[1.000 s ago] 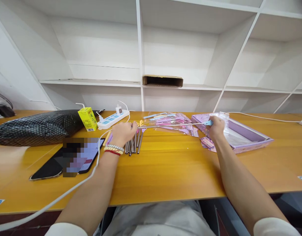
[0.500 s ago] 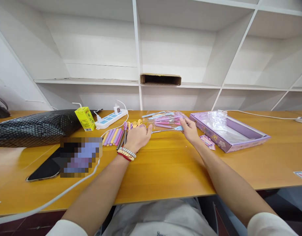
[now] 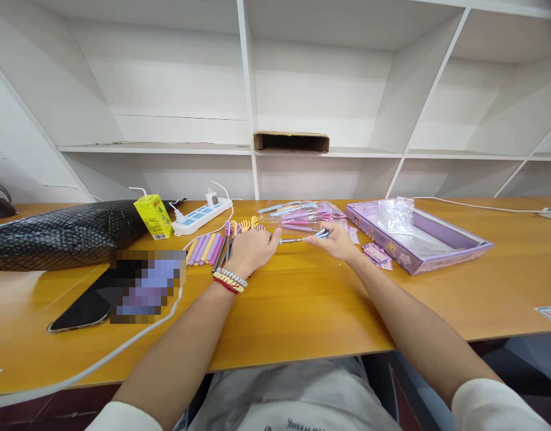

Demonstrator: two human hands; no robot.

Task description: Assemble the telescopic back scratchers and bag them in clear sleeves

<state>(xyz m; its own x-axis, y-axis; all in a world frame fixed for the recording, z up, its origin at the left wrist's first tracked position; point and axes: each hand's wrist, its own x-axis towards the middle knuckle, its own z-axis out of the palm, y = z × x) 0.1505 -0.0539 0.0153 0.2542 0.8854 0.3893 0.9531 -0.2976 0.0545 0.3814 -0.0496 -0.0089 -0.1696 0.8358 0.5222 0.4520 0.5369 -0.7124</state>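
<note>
A light-blue telescopic back scratcher (image 3: 297,240) with a metal rod stretches between my two hands above the table. My left hand (image 3: 253,248) is closed around its handle end, which my fingers mostly hide. At the other end, my right hand (image 3: 333,241) pinches the rod close to the blue claw head (image 3: 323,233). Left of my left hand lies a row of back scratchers with purple, yellow and dark handles (image 3: 206,249), their claw heads (image 3: 245,225) pointing away from me. Behind my hands are clear-wrapped pink and blue back scratchers (image 3: 302,214).
A purple open box (image 3: 419,263) holding clear plastic stands right, with small printed cards (image 3: 378,255) beside it. Left are phones (image 3: 87,299), a yellow drink carton (image 3: 153,216), a power strip (image 3: 203,216), a white cable (image 3: 136,340) and a black bubble-wrapped parcel (image 3: 69,233).
My right hand has moved left toward my left hand, and the visible stretch of metal rod is shorter. My left hand has stayed nearly in place.
</note>
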